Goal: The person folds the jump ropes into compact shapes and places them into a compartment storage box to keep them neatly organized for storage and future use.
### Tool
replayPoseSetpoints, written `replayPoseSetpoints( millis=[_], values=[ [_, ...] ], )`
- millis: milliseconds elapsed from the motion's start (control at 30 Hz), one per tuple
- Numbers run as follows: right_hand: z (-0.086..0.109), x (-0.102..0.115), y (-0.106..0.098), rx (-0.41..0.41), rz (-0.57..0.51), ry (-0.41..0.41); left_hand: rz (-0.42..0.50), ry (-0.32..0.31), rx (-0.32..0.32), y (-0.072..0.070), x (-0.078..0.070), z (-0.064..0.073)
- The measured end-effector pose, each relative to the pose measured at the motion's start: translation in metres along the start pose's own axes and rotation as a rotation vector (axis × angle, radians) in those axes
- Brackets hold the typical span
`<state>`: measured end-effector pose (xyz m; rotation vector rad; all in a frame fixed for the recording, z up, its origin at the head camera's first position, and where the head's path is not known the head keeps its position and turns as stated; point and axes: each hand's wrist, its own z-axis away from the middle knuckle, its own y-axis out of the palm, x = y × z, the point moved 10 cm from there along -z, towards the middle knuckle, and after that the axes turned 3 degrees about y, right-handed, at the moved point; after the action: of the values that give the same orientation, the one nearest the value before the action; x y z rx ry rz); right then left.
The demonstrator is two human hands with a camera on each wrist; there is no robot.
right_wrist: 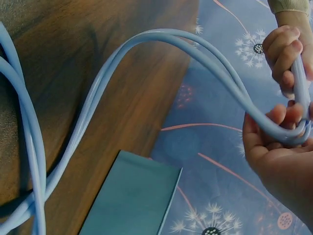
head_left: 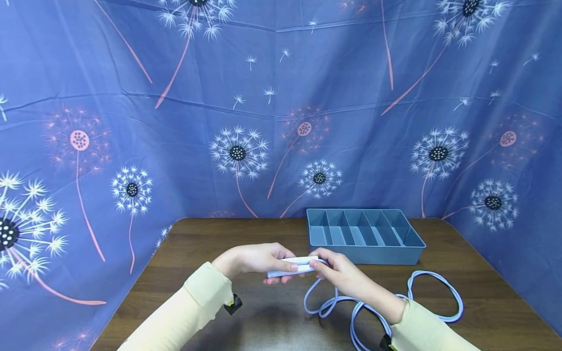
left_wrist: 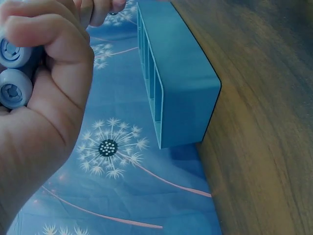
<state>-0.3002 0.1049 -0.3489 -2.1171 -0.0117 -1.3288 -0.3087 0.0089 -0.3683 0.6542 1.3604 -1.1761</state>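
A light blue jump rope has its two pale handles point(head_left: 303, 268) side by side, and my left hand point(head_left: 261, 259) grips both. Their round end caps point(left_wrist: 15, 90) show in the left wrist view, inside the curled fingers. My right hand point(head_left: 340, 270) pinches the other end of the handles, where the cord comes out. In the right wrist view, the doubled cord point(right_wrist: 168, 38) arches away from that hand's fingers. Loose loops of the cord point(head_left: 456, 295) lie on the table, below and to the right of my right forearm.
A blue-grey box point(head_left: 369, 254) with several compartments stands at the back right of the brown wooden table point(head_left: 210, 239), just behind my right hand. A blue cloth point(head_left: 272, 63) with dandelion prints hangs behind and at both sides.
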Motion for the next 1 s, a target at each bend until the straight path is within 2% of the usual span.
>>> replayPoseSetpoints(
  millis=[300,567,733,867,1000],
  values=[
    [0.002,-0.006,-0.002,0.015,-0.165,-0.016,-0.030,0.000,0.009,-0.004,-0.018,0.010],
    [0.005,-0.011,0.000,-0.016,-0.135,-0.029,-0.022,0.084,0.001,-0.008,-0.036,0.013],
    [0.004,-0.015,0.004,0.013,-0.225,0.003,-0.014,0.139,-0.068,-0.017,-0.045,0.013],
    [0.005,-0.021,0.007,0.019,-0.296,0.044,0.036,0.189,-0.133,-0.026,-0.052,0.013],
    [0.009,-0.026,0.008,0.018,-0.265,0.052,0.078,0.231,-0.222,-0.038,-0.059,0.015]
  ],
)
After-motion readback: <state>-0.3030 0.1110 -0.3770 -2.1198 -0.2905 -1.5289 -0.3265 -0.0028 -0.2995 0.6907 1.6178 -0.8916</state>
